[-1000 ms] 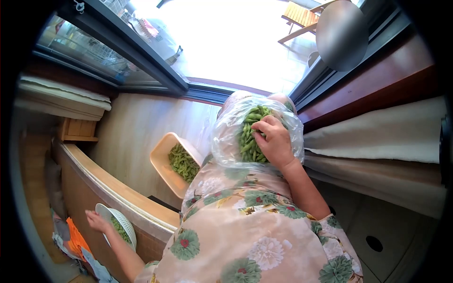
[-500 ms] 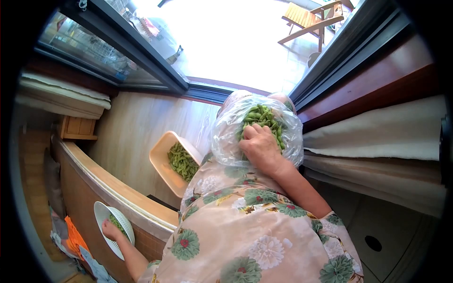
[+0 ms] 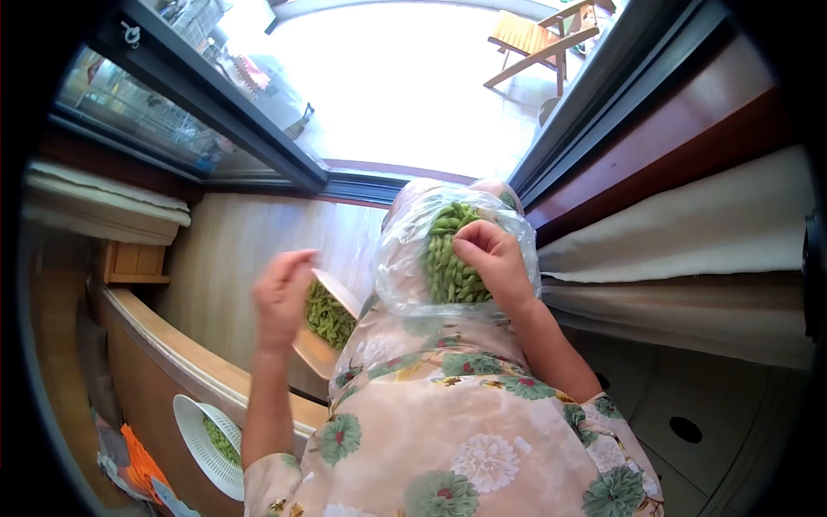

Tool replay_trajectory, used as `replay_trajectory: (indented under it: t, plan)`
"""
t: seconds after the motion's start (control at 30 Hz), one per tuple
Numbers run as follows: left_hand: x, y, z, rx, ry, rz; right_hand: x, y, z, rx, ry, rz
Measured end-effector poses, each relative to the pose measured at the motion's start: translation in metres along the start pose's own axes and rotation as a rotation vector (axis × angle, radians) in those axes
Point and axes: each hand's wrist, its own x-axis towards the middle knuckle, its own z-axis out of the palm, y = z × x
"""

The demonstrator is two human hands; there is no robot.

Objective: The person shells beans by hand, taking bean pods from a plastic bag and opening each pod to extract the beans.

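Observation:
On my lap lies a clear plastic bag [image 3: 401, 258], opened wide, with many green edamame pods [image 3: 450, 267] in it. My right hand [image 3: 498, 258] is over the pods with thumb and forefinger pressed together; whatever they pinch is too small or hidden to make out. Smeared by motion, my left hand [image 3: 284, 297] is raised in front of the peach-coloured bin [image 3: 317, 351]; its fingers are not clear. Green pods or hulls [image 3: 329, 317] fill part of that bin. To the lower left, a white colander [image 3: 196, 435] contains small green beans [image 3: 222, 441].
A wooden ledge [image 3: 198, 345] curves along the left, between the colander and the floor [image 3: 233, 233]. Ahead is a dark sliding door frame [image 3: 233, 95], with a wooden folding chair [image 3: 538, 43] beyond it. Pale curtains [image 3: 680, 233] hang at the right.
My left hand has left the colander and moved up and right towards the bin. My right hand has lifted from deep among the pods into a pinch. The view has shifted slightly.

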Motion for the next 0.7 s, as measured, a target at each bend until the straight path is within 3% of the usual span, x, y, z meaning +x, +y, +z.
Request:
replay_trajectory:
  t: [0.13, 0.33, 0.53, 0.7]
  plan:
    - [0.02, 0.029, 0.093, -0.144, -0.335, 0.01, -0.002, -0.001, -0.014, 0.297, -0.064, 0.131]
    - [0.029, 0.027, 0.135, -0.627, -0.626, -0.308, -0.01, -0.001, -0.011, 0.31, -0.076, 0.075]
    - [0.022, 0.02, 0.134, -0.657, -0.579, -0.402, -0.011, -0.007, -0.004, 0.244, -0.07, 0.058]
    - [0.017, 0.02, 0.135, -0.528, -0.451, -0.311, -0.014, -0.007, -0.001, 0.068, -0.082, 0.014]
